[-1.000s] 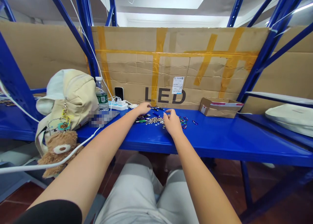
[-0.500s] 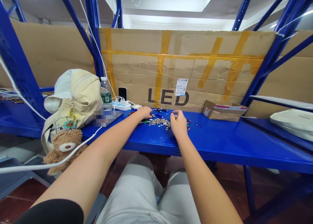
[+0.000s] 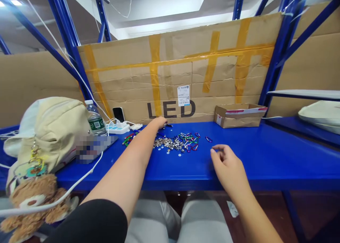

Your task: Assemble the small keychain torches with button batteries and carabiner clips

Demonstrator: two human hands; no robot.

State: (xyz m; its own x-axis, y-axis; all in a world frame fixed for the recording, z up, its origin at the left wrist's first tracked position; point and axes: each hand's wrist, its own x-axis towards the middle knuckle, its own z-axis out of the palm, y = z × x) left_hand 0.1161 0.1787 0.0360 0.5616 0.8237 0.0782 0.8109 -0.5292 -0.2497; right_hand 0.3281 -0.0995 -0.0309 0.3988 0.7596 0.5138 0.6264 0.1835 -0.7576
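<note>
My left hand [image 3: 160, 122] reaches to the back of the blue table, its fingers bent down beside a small black item [image 3: 169, 125]. What lies under those fingertips is hidden. Near the front, right of the pile, my right hand [image 3: 228, 165] hovers with fingers loosely curled and the thumb slightly apart; nothing shows in it. Between the hands spreads a heap of small silver metal pieces [image 3: 170, 144]. Coloured carabiners [image 3: 190, 140] cluster at its right side, and a single carabiner [image 3: 208, 139] lies apart. More coloured pieces [image 3: 129, 138] are partly covered by my left forearm.
An open cardboard box [image 3: 239, 116] stands at the back right. On the left are a cream backpack [image 3: 61, 129] with a teddy bear [image 3: 34, 204], a water bottle [image 3: 96, 119], a power strip [image 3: 117, 128] and a phone [image 3: 118, 114]. A white cable [image 3: 77, 181] crosses the left foreground.
My right hand has moved away from the pile, toward the table's front right, uncovering the carabiners. My left hand stays at the back of the pile, slightly farther right. The view has tilted and shifted.
</note>
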